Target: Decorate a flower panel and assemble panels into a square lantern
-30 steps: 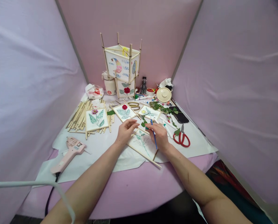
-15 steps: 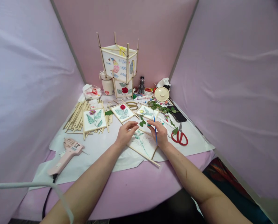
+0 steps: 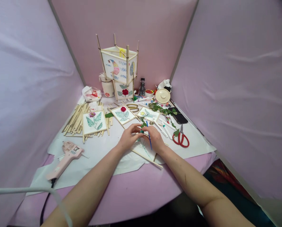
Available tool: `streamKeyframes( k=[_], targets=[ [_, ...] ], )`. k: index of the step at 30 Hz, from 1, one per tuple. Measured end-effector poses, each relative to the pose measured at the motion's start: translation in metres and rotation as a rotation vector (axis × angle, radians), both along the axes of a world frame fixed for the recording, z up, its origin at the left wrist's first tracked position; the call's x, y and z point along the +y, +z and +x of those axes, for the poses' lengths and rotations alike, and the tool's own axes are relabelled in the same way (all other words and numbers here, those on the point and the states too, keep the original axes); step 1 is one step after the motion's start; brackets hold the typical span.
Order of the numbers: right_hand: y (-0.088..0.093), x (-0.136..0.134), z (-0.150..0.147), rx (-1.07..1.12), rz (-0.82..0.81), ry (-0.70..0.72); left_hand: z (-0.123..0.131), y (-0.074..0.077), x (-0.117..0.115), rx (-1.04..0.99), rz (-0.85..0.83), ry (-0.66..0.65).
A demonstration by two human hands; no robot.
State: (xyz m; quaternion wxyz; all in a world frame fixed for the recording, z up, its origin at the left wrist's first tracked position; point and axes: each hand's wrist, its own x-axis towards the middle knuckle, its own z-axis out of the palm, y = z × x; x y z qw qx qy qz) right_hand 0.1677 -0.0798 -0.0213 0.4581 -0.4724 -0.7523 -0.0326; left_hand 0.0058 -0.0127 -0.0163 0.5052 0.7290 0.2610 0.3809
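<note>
My left hand [image 3: 130, 136] is closed, its fingertips and thumb around a small green pot [image 3: 142, 131], which is partly hidden. My right hand [image 3: 154, 139] touches the same pot with its fingertips and keeps a thin blue paintbrush [image 3: 148, 132] between its fingers, tip pointing away from me. Beneath both hands lies a stick-framed white panel [image 3: 144, 151] with a green stem and leaf print; the hands cover its far part. Green leaves [image 3: 143, 123] show just beyond my fingers.
Flower panels [image 3: 95, 123], a red-flower panel [image 3: 123, 114] and loose sticks [image 3: 73, 121] lie around. A lantern [image 3: 117, 66] stands at the back. Glue gun [image 3: 66, 159] is left; red-handled scissors [image 3: 181, 138], white markers [image 3: 165, 130] and a phone [image 3: 178, 116] are right.
My right hand has moved left with the brush and the green pot, meeting my left hand. The left fingers now close around the pot. The view has shifted slightly.
</note>
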Motion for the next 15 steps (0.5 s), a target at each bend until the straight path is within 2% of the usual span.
streamKeyframes(
  k=[5, 8, 11, 15],
  targets=[
    [0.008, -0.005, 0.005, -0.019, -0.019, -0.017, -0.001, 0.001, 0.001, 0.013, -0.037, -0.067],
    [0.018, 0.008, 0.025, -0.031, -0.055, -0.098, -0.001, 0.001, -0.001, 0.123, 0.091, 0.017],
    [0.031, 0.044, 0.059, -0.061, -0.118, -0.203, 0.000, -0.001, -0.004, 0.293, 0.330, 0.127],
    [0.044, 0.119, 0.100, -0.193, -0.236, -0.372, 0.000, -0.003, -0.007, 0.335, 0.642, 0.183]
  ],
)
